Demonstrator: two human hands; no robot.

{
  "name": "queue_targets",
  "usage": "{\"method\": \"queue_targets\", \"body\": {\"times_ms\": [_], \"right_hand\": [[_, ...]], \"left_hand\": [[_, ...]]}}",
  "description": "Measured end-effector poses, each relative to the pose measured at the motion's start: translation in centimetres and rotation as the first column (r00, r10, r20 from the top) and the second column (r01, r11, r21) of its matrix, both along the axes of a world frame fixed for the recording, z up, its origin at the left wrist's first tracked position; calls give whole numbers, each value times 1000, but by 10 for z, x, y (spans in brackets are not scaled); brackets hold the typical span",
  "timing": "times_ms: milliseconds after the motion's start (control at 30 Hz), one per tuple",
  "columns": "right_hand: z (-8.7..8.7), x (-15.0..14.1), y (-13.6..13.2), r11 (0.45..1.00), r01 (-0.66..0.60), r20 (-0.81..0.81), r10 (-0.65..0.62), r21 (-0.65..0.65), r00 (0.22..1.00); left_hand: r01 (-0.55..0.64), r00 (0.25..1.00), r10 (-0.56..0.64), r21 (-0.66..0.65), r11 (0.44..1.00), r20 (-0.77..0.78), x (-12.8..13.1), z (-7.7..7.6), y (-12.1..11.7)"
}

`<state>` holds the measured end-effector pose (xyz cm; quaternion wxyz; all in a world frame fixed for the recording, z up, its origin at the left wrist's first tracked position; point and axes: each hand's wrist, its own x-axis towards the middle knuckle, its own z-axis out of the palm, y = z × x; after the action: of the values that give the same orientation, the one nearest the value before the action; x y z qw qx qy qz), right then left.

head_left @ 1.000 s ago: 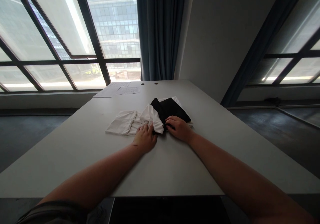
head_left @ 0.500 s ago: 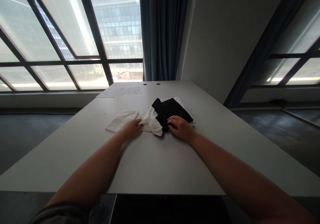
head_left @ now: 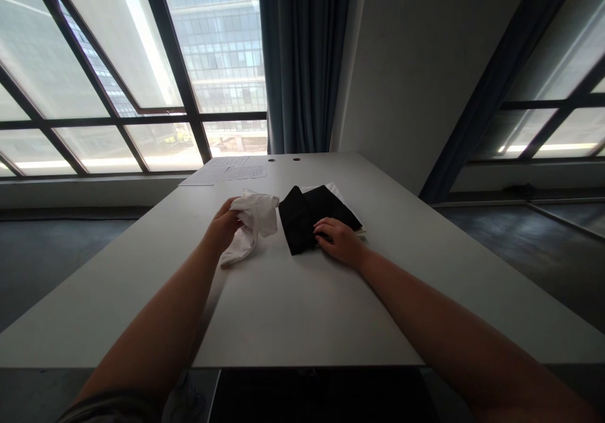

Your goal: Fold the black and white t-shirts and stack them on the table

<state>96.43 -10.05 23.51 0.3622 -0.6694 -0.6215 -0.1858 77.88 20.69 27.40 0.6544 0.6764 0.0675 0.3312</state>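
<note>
My left hand [head_left: 223, 226] is closed on a white cloth [head_left: 259, 212], raised over the left part of the pile area. The cloth hangs in loose folds, and its lower end droops toward the table by my wrist. To the right lies a folded black cloth [head_left: 302, 218], flat with one flap turned toward the left. My right hand [head_left: 341, 241] is at its lower right edge, fingers curled on the fabric and thumb tucked low. Beneath the black cloth, the edge of another white cloth [head_left: 337, 191] shows at the back and right.
Both hands work over a long white table [head_left: 302, 309]. Printed papers [head_left: 243, 172] lie at its far left end, near two small round holes. Behind the table hang a dark blue curtain [head_left: 305, 63] and large windows [head_left: 227, 45].
My left hand has lifted the white cloth off the table and drawn it left, away from the black cloth. The black cloth's left part is now uncovered. My right hand has stayed in place.
</note>
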Motion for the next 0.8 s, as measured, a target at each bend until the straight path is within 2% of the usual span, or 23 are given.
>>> {"method": "queue_targets", "body": {"times_ms": [100,300,367,433,467,500,567,600,633,733,800], "right_hand": [[-1,1,0,1000,3,-14,-3,-4,1000],[-1,2,-1,1000,-15,-27,15,9,1000],[-1,2,-1,1000,-14,-30,14,7,999],[-1,2,-1,1000,-13,-30,13,5,999],[-1,2,-1,1000,-13,-29,13,5,999],[-1,2,-1,1000,-15,-28,15,5,999],[-1,2,0,1000,-17,-28,17,4,999],[-2,2,0,1000,-17,-27,17,3,999],[-2,3,0,1000,-17,-26,17,1,1000],[-2,3,0,1000,-11,-30,10,-12,999],[-2,3,0,1000,-17,-39,16,-17,999]], "left_hand": [[89,996,-89,10,996,-11,-12,5,12],[-108,994,109,-22,994,12,-21,1,53],[-98,994,99,5,995,-51,-21,-4,66],[-106,972,128,123,987,-195,-20,-11,74],[-124,946,186,233,964,-265,-19,-15,76],[-144,912,268,370,918,-310,-17,-20,76],[-160,848,429,621,767,-312,-14,-27,71],[-145,826,477,703,696,-302,-12,-31,66],[-110,812,497,756,645,-306,-10,-33,60],[79,795,459,818,569,-396,-5,-35,38],[186,790,437,847,499,-430,-2,-33,24]]}}
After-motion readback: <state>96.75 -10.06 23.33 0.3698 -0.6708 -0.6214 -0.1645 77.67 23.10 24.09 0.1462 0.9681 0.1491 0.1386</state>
